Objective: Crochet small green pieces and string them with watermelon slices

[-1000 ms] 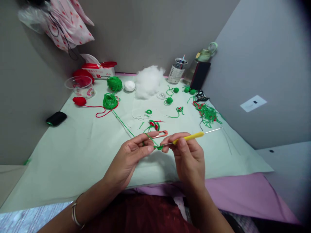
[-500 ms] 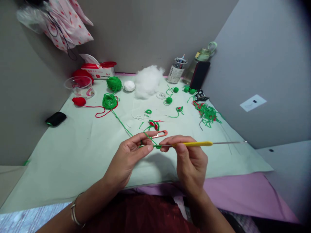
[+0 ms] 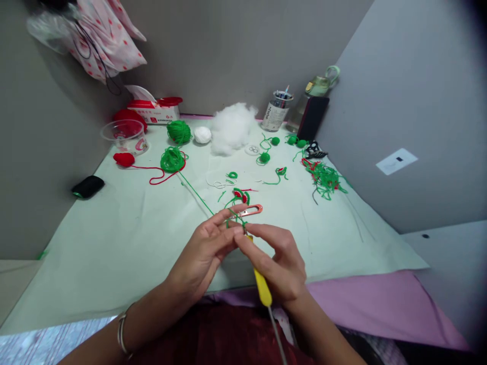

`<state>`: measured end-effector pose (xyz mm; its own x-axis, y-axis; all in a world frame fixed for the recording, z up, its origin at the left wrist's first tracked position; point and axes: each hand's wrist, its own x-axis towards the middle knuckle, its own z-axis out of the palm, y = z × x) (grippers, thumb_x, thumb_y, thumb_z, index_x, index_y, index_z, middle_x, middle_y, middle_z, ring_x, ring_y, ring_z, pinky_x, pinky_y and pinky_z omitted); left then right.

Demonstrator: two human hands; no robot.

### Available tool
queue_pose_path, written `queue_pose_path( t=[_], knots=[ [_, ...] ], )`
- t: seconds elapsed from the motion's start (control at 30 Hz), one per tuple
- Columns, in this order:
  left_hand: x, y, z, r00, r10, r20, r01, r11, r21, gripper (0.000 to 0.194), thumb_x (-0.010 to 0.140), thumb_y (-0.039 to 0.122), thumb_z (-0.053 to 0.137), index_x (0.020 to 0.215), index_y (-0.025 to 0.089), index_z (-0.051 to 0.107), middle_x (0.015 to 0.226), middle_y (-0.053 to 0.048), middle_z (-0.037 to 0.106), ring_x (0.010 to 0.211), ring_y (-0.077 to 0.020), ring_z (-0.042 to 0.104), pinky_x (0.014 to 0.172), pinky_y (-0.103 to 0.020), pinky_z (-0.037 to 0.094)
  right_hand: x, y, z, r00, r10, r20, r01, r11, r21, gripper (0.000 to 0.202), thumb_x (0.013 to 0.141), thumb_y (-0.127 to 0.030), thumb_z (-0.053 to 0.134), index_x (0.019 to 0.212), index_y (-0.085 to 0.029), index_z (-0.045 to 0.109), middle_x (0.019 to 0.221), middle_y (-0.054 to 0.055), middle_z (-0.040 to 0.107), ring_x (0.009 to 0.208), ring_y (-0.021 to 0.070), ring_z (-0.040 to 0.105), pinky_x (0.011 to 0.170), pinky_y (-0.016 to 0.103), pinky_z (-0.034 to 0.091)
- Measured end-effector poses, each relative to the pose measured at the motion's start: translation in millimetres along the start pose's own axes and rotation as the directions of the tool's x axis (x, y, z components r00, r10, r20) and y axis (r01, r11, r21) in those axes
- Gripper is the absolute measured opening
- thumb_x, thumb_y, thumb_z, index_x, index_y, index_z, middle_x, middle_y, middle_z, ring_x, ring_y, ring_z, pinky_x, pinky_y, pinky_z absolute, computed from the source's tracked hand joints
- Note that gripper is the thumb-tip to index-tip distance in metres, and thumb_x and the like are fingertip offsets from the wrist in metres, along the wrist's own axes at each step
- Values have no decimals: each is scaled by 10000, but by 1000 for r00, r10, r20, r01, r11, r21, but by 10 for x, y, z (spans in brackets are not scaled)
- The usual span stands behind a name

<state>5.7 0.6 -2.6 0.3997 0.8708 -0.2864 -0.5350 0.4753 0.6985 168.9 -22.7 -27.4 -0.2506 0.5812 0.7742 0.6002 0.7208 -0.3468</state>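
My left hand (image 3: 207, 243) pinches green yarn (image 3: 198, 196), which runs over its fingers from a loose green coil (image 3: 172, 159). My right hand (image 3: 279, 258) is closed on a yellow-handled crochet hook (image 3: 262, 284), whose bare metal end points down toward my lap. The hook's working tip meets a small green stitched bit (image 3: 244, 224) between my fingertips; most of that bit is hidden. Just beyond the hands lie orange thread snips (image 3: 255, 209) and small red-and-green crocheted wedges (image 3: 242, 196).
White stuffing (image 3: 233, 126), a white yarn ball (image 3: 202, 135) and a green yarn ball (image 3: 179, 132) sit at the back. At right are a tangle of yarn scraps (image 3: 325, 177), a phone (image 3: 313, 119) and a pen cup (image 3: 277, 111). A clear tub (image 3: 131, 142) stands left.
The crochet hook has swung from pointing right to pointing down toward me. My right hand has turned with it, its fingertips now close against my left thumb.
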Motion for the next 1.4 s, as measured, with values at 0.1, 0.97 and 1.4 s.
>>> queue_pose_path(
  t=[0.1, 0.97, 1.4],
  knots=[
    [21, 25, -31, 996, -66, 66, 70, 996, -61, 290, 847, 235, 766, 1137, 215, 771, 971, -43, 730, 937, -157, 638, 934, -286, 486, 48, -19, -21, 987, 145, -67, -133, 980, 149, 393, 941, -111, 621, 1254, -337, 694, 1093, 43, 740, 991, 212, 706, 796, 372, 612],
    [16, 24, -22, 998, -45, 51, 47, 998, -39, 266, 863, 196, 756, 1128, 200, 784, 1154, -52, 747, 963, -139, 671, 997, -277, 486, 96, -52, -25, 914, 381, -142, -287, 851, 439, 287, 970, -97, 576, 1124, -266, 749, 961, 45, 727, 843, 176, 678, 714, 329, 566],
    [6, -24, -4, 990, 135, 45, -142, 970, 195, 218, 870, 289, 765, 1083, 260, 802, 1120, -32, 759, 1074, -193, 636, 1025, -318, 420, 164, -95, 22, 872, 489, -26, -383, 714, 587, 236, 989, -132, 572, 1042, -266, 759, 939, 21, 735, 844, 158, 671, 741, 316, 562]
  ],
)
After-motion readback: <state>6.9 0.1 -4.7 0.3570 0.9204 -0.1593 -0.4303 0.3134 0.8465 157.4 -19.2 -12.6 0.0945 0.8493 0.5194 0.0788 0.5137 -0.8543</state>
